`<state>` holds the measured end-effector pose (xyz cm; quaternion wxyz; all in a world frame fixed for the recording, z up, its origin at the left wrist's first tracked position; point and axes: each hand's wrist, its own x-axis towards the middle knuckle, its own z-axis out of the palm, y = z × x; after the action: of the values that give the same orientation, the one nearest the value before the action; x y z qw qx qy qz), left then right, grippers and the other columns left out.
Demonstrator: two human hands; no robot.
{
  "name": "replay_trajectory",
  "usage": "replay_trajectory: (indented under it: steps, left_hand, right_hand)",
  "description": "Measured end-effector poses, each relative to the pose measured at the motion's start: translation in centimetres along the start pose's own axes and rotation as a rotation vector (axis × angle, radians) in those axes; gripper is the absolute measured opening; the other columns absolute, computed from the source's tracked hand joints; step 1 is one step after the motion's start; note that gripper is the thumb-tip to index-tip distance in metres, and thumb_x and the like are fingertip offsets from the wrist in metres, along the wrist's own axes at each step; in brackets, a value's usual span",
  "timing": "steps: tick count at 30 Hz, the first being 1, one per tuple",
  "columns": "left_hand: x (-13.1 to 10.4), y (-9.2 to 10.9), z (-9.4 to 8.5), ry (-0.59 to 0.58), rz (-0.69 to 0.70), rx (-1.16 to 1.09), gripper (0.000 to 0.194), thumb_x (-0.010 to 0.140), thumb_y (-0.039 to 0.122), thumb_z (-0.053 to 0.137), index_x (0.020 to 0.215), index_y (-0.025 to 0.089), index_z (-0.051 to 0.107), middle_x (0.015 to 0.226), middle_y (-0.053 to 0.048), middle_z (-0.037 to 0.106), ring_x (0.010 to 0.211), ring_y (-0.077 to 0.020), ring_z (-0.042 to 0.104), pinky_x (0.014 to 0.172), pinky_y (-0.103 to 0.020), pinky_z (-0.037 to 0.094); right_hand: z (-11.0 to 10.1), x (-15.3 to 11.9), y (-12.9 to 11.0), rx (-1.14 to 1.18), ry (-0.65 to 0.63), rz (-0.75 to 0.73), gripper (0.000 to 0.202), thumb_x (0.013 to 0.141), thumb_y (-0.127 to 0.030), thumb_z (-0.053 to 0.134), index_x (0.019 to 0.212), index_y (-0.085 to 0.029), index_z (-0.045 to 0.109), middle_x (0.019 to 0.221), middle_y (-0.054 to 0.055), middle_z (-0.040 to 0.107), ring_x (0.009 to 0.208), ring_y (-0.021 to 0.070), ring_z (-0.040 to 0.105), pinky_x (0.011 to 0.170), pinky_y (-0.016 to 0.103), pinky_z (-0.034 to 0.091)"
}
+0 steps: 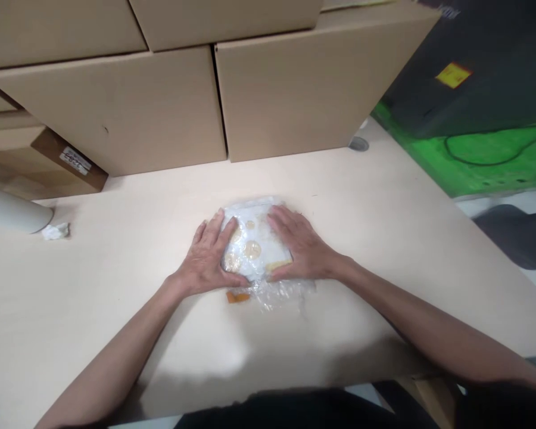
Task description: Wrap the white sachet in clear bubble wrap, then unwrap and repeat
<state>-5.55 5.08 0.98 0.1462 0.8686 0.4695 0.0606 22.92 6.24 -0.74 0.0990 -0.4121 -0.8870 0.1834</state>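
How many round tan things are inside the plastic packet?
3 show in the plastic packet: one small round piece at the top, one big round piece in the middle, one lower round piece by the left hand. The hands may hide more.

White label (75, 159): stuck on the brown-taped corner of a cardboard box (44, 161) at the left; it carried dark printed characters, too small and blurred to read.
Yellow sticker (452, 74): sat on a dark case (473, 65) at the upper right; it may have held print, but no letters could be made out.
Top right corner: faint pale marks showed at the frame edge on the dark case, possibly lettering, unreadable.
Clear plastic packet (255, 241): lay under both hands; no print was readable on it.
Readable text overall: none.
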Motion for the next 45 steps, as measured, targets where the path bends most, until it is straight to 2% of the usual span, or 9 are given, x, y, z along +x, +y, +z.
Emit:
replay_trajectory:
  steps: [11, 21, 25, 28, 30, 34, 38, 42, 45]
  left_hand:
    - [0.2, -0.2, -1.3, -0.077, -0.014, 0.005, 0.136, 0.059, 0.085, 0.067, 0.161, 0.019, 0.007, 0.167, -0.022, -0.005, 0.154, -0.0412, -0.001, 0.121, -0.061, -0.002]
    - [0.5, 0.0, -1.5, -0.098, -0.066, -0.009, 0.137, 0.058, 0.086, 0.067, 0.161, 0.017, 0.009, 0.166, -0.025, -0.005, 0.154, -0.0403, -0.003, 0.12, -0.061, -0.004]
    - [-0.5, 1.0, -2.3, -0.031, -0.122, -0.011, 0.134, 0.06, 0.081, 0.072, 0.161, 0.021, 0.009, 0.166, -0.022, -0.012, 0.151, -0.0445, -0.011, 0.118, -0.066, -0.003]
    - [-1.7, 3.2, -2.8, 0.063, -0.06, -0.044, 0.115, 0.076, 0.074, 0.064, 0.162, 0.026, 0.004, 0.166, -0.018, -0.015, 0.152, -0.0414, -0.012, 0.118, -0.067, -0.002]
    - [-2.1, 5.3, -2.7, 0.09, -0.01, -0.043, 0.104, 0.083, 0.071, 0.059, 0.161, 0.028, 0.007, 0.168, -0.016, -0.01, 0.153, -0.0397, -0.011, 0.118, -0.067, -0.001]
    - [-1.3, 9.6, -1.2, 0.013, 0.049, 0.054, 0.107, 0.075, 0.071, 0.069, 0.16, 0.026, 0.023, 0.168, -0.016, 0.002, 0.153, -0.0427, -0.007, 0.117, -0.069, -0.001]
    - [-0.1, 11.2, 0.5, -0.03, 0.029, 0.113, 0.085, 0.083, 0.044, 0.074, 0.156, 0.03, 0.033, 0.168, -0.011, 0.013, 0.153, -0.0431, 0.0, 0.117, -0.072, 0.004]
    - [-0.4, 10.1, 0.4, 0.124, 0.046, -0.049, 0.049, 0.098, 0.023, 0.046, 0.145, 0.033, 0.051, 0.162, -0.003, 0.035, 0.154, -0.034, 0.018, 0.12, -0.067, 0.009]
    - [-1.6, 8.7, -1.0, 0.46, -0.038, -0.351, 0.044, 0.102, 0.036, 0.037, 0.14, 0.029, 0.057, 0.151, -0.004, 0.052, 0.144, -0.0284, 0.041, 0.121, -0.057, 0.026]
  right_hand:
    - [-2.4, 0.2, -0.5, 0.005, -0.212, 0.075, 0.131, 0.066, -0.087, 0.06, 0.162, -0.023, -0.002, 0.168, 0.015, -0.009, 0.153, 0.0427, -0.009, 0.118, 0.067, -0.003]
    - [-2.0, 0.3, 0.0, 0.111, -0.156, 0.139, 0.128, 0.061, -0.081, 0.07, 0.161, -0.027, 0.012, 0.169, 0.012, -0.003, 0.154, 0.0384, -0.006, 0.12, 0.061, -0.008]
    - [-2.5, -0.1, -0.3, 0.488, 0.058, 0.17, 0.113, 0.07, -0.075, 0.069, 0.16, -0.026, 0.021, 0.169, 0.012, 0.006, 0.155, 0.034, 0.005, 0.123, 0.053, 0.011]
    - [-2.2, 0.0, -0.1, 0.827, 0.401, 0.355, 0.091, 0.079, -0.064, 0.066, 0.153, -0.022, 0.035, 0.161, 0.017, 0.032, 0.145, 0.0313, 0.036, 0.113, 0.046, 0.037]
    - [-1.8, 0.4, 0.0, 0.965, 0.552, 0.536, 0.073, 0.077, -0.054, 0.071, 0.137, -0.017, 0.052, 0.141, 0.019, 0.054, 0.122, 0.0294, 0.058, 0.098, 0.042, 0.049]
    - [-1.3, 1.1, -0.3, 1.131, 0.585, 0.672, 0.041, 0.072, -0.034, 0.073, 0.109, -0.018, 0.065, 0.099, 0.008, 0.071, 0.078, 0.0193, 0.066, 0.068, 0.032, 0.053]
    - [-1.3, 0.5, -1.1, 1.288, 0.517, 0.582, 0.032, 0.067, -0.026, 0.075, 0.097, -0.019, 0.068, 0.084, 0.004, 0.073, 0.073, 0.0172, 0.066, 0.066, 0.029, 0.053]
    - [-1.8, -0.3, -1.0, 1.47, 0.512, 0.479, 0.033, 0.057, -0.026, 0.083, 0.086, -0.019, 0.07, 0.079, 0.003, 0.073, 0.068, 0.0158, 0.066, 0.068, 0.03, 0.054]
    - [-2.6, -0.6, -0.5, 1.499, 0.625, 0.458, 0.037, 0.052, -0.027, 0.086, 0.084, -0.02, 0.07, 0.076, 0.0, 0.071, 0.063, 0.0128, 0.063, 0.066, 0.029, 0.053]
